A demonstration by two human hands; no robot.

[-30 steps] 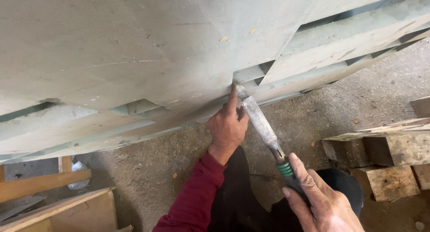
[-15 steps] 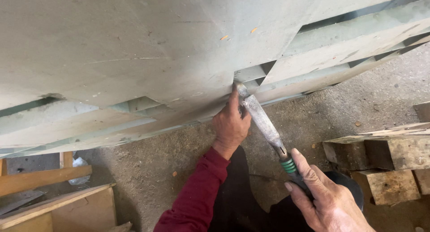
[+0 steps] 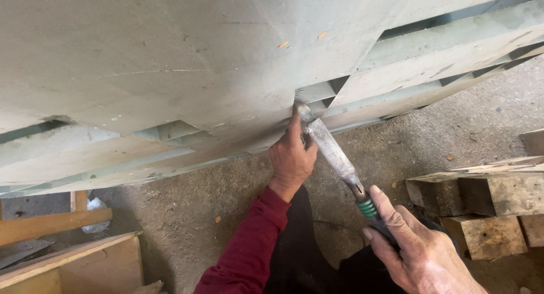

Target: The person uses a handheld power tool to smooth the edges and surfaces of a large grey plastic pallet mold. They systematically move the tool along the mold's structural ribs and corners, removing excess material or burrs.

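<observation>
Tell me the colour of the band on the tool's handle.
Green: the ribbed band sits just above the right hand, seen best in the head view.

A long chisel-like tool (image 3: 331,152) runs on a slant from the lower right up to the upper left. Its metal shaft is grey, dull and caked with pale dust, widening toward a flattened tip. That tip sits against the lower edge of a big grey-green panel (image 3: 170,56), right at a notch where the sheet steps back. Near the bottom of the shaft there is a green ribbed collar, and below it a dark handle. The panel is broad and flat, dusty, scratched, with stepped cut-outs along its lower edge showing ribs behind.
</observation>
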